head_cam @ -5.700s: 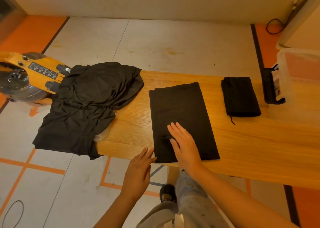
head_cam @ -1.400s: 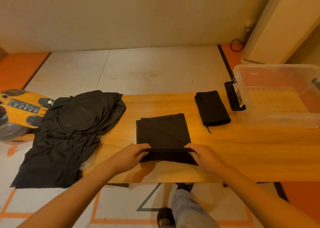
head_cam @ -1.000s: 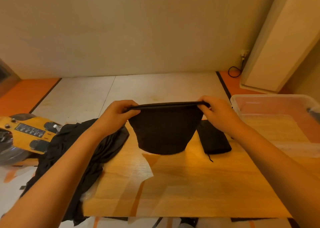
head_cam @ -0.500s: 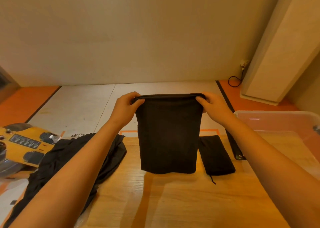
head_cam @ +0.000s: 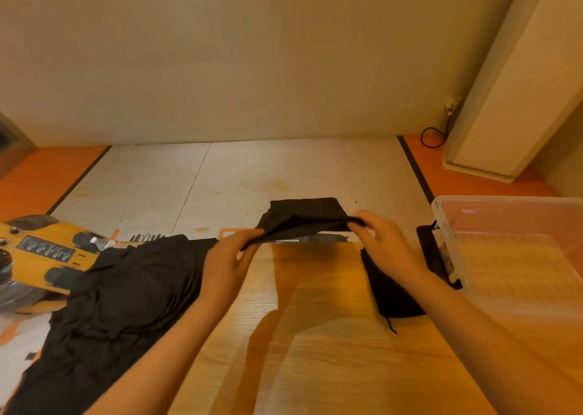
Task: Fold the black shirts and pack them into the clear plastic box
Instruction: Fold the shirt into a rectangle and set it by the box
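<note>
I hold a folded black shirt [head_cam: 303, 217] in the air above the far side of the wooden table [head_cam: 321, 335]; it lies nearly flat and stretches away from me. My left hand [head_cam: 228, 258] pinches its near left edge and my right hand [head_cam: 383, 244] pinches its near right edge. A smaller folded black shirt [head_cam: 389, 291] rests on the table under my right forearm. A heap of unfolded black shirts [head_cam: 120, 304] covers the table's left end. The clear plastic box [head_cam: 517, 257] stands at the right with nothing seen in it.
A black lid or clip part [head_cam: 433, 257] leans against the box's left wall. A yellow machine [head_cam: 41, 257] sits beyond the heap at the left. A white cabinet [head_cam: 511, 99] and a black cable [head_cam: 433, 137] stand by the far wall.
The shirt hung straight down from both hands half a second ago; now my hands have dropped and its free end has swung away from me, almost level.
</note>
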